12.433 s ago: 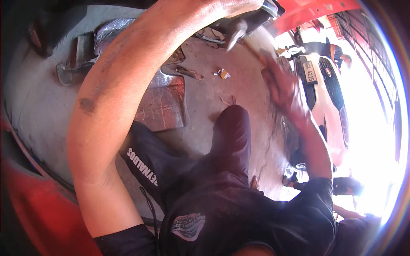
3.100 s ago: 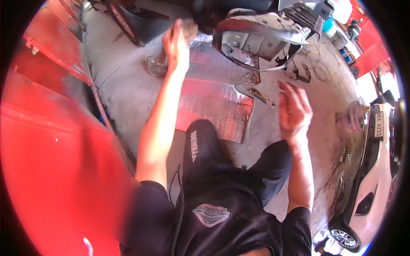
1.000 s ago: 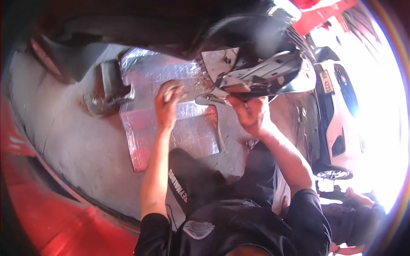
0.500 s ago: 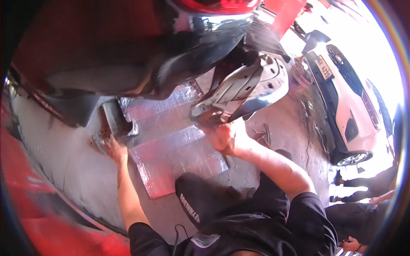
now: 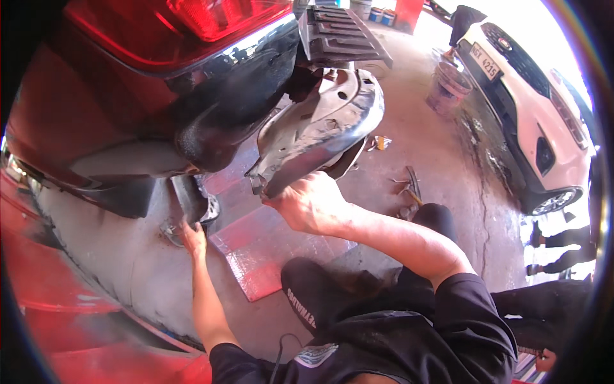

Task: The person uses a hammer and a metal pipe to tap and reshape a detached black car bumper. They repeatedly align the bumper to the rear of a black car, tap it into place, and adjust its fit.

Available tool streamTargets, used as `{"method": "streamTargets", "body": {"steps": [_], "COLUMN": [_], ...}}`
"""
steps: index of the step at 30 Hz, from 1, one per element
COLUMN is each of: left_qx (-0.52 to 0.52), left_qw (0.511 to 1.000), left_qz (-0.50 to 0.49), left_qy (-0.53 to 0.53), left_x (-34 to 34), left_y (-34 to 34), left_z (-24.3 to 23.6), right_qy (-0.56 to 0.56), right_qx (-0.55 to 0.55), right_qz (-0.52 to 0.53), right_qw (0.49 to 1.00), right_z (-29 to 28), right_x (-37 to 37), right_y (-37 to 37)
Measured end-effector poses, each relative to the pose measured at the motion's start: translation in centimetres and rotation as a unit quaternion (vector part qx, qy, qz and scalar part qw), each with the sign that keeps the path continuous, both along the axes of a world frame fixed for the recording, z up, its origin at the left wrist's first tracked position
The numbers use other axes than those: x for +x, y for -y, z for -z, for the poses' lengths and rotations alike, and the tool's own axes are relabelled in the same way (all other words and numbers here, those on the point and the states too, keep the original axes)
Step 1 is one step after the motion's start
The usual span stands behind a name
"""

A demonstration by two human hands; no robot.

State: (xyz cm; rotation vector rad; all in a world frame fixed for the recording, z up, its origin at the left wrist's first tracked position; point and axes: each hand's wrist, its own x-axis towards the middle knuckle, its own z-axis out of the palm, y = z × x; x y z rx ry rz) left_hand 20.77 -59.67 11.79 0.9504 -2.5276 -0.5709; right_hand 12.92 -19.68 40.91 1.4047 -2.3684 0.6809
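Observation:
At the corner of a dark red vehicle [image 5: 128, 102], below its red tail light [image 5: 217, 19], a curved silver-grey metal piece like a bumper end [image 5: 326, 128] hangs tilted. My right hand [image 5: 310, 201] is closed around its lower edge, with the fingertips hidden behind the metal. Under the bodywork to the left, my left hand [image 5: 194, 238] holds the lower end of a dark grey channel-shaped piece [image 5: 188, 198]; its fingers are partly hidden. Whether the two pieces join behind the body, I cannot tell. A black slatted plastic part [image 5: 342, 38] juts out above the bumper end.
Shiny foil-like sheeting [image 5: 256, 262] lies on the concrete floor below. Farther right are a hand tool [image 5: 414, 185], a small yellow item [image 5: 382, 142], a dirty bucket [image 5: 451, 86] and a parked white car [image 5: 531, 109]. Red bodywork [image 5: 64, 307] borders the left. Another person's hand [image 5: 545, 360] shows lower right.
The view has shifted, showing more of the tail light. The bumper end and my right hand appear farther left; my left hand sits slightly lower and farther right. Both holds continue.

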Motion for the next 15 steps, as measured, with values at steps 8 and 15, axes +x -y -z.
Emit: {"method": "streamTargets", "body": {"steps": [8,15], "left_qx": [-0.055,-0.217], "left_qw": [0.913,0.802], "left_qz": [0.143,0.39], "left_qy": [-0.379,-0.397], "left_x": [0.1,-2.2], "left_y": [-13.6,-33.3], "left_z": [-22.8,-41.0], "right_qy": [0.013,-0.067], "right_qx": [-0.112,-0.284], "right_qz": [-0.055,-0.141], "right_qw": [0.992,0.946], "right_z": [0.6,3.2], "right_x": [-0.2,0.1], "right_y": [-0.4,-4.9]}}
